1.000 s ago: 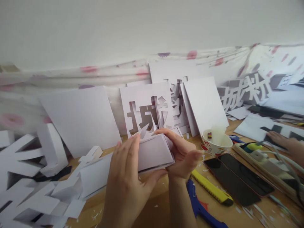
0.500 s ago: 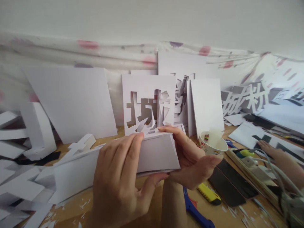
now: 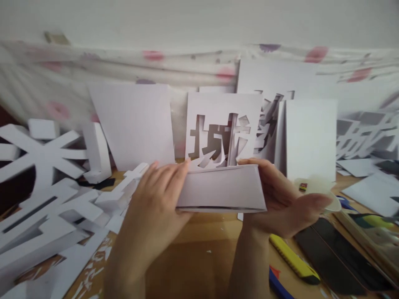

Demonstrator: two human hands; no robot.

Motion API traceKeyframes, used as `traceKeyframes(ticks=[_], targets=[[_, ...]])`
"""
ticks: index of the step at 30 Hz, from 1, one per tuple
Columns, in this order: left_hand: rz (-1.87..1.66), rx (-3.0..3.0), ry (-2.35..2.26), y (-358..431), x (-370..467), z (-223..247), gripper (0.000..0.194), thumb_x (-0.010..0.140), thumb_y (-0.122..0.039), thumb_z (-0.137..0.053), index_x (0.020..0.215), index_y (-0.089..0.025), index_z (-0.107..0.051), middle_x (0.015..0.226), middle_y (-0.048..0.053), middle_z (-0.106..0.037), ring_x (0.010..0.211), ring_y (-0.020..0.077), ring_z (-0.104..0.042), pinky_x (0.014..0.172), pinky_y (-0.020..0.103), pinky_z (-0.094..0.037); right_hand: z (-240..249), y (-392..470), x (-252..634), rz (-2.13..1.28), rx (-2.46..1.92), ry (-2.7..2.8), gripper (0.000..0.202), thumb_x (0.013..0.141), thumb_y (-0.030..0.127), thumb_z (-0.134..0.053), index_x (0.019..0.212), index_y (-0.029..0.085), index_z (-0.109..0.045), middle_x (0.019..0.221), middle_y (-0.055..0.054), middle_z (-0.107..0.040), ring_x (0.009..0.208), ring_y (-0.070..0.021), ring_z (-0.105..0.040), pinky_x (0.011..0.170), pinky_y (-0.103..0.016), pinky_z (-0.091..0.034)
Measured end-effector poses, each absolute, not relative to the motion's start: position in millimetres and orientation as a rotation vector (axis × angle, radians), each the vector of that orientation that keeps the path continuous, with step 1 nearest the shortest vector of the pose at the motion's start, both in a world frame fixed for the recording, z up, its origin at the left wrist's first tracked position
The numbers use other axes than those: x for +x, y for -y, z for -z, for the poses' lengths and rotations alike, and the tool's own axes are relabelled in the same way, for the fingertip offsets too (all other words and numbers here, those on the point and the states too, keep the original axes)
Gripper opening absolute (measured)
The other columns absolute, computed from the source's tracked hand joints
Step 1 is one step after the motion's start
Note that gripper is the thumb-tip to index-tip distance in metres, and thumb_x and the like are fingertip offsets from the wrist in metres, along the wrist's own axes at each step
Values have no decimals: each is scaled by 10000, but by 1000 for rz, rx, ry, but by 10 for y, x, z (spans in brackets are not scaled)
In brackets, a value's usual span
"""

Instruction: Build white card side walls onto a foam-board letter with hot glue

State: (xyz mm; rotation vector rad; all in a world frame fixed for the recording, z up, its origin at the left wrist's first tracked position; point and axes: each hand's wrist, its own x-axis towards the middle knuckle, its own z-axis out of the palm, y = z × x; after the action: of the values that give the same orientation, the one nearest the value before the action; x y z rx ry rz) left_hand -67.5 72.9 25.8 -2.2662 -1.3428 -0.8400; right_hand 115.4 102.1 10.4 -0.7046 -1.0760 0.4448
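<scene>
Holding a folded white card [image 3: 222, 189] above the tabletop [image 3: 193, 257] — left hand [image 3: 152, 207] and right hand [image 3: 280, 199] each grip one end. Cut-out sheet [image 3: 222, 124] stands just behind; yellow knife [image 3: 293, 259] lies near the right wrist.

A wooden tabletop [image 3: 199, 257] strewn with small white paper scraps sits before a pale wall and a white cloth with pink floral spots [image 3: 93, 70]. Leaning against the cloth are a plain white foam board [image 3: 134, 124], a white board with a cut-out Chinese character [image 3: 222, 124] and another plain white board [image 3: 310, 137]. Large white foam letter shapes [image 3: 46, 187] lie heaped at the left. At the right lie a yellow utility knife [image 3: 293, 259], two dark smartphones [image 3: 336, 257], a blue-handled tool [image 3: 279, 284] and a paper cup [image 3: 314, 187].
</scene>
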Motion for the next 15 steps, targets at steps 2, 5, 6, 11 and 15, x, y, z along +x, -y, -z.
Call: traceKeyframes(ticks=[2, 5, 6, 11, 15], targets=[[809, -2177, 1393, -708, -783, -235, 601, 805, -278, -694, 1359, -184, -480, 1248, 132, -668, 1211, 349, -580, 1165, 671, -226, -117, -1053, 1147, -403, -685, 1006, 706, 981, 611, -184, 843, 215, -752, 724, -80, -684, 648, -232, -652, 499, -319, -423], [823, -2093, 1418, -676, -894, -229, 553, 800, -360, -716, 1310, -253, -531, 1216, 114, -691, 1249, 408, -541, 1126, 768, -103, -141, -1083, 1111, -323, -693, 916, 721, 1000, 538, -134, 785, 206, -737, 652, -72, -670, 554, -213, -632, 428, -303, -393], [846, -2091, 1413, -668, -918, -239, 550, 800, -372, -720, 1306, -260, -536, 1215, 111, -688, 1230, 402, -552, 1128, 758, -128, -150, -1085, 1096, -317, -700, 898, 730, 1003, 525, -116, 783, 206, -735, 635, -70, -663, 543, -214, -629, 421, -304, -392], [1019, -2192, 1246, -640, -959, -328, 554, 825, -350, -726, 1335, -255, -532, 1214, 91, -653, 1098, 310, -598, 1054, 567, -422, -207, -1070, 1046, -269, -676, 786, 751, 1017, 515, -119, 741, 211, -748, 549, -54, -622, 536, -217, -634, 457, -306, -424], [1192, -2116, 1157, -606, -941, -348, 596, 805, -393, -757, 1359, -307, -556, 1233, 47, -635, 1088, 284, -602, 978, 440, -484, -215, -1026, 1102, -327, -637, 785, 797, 1024, 524, -97, 769, 178, -768, 573, -72, -651, 582, -216, -655, 470, -294, -427]])
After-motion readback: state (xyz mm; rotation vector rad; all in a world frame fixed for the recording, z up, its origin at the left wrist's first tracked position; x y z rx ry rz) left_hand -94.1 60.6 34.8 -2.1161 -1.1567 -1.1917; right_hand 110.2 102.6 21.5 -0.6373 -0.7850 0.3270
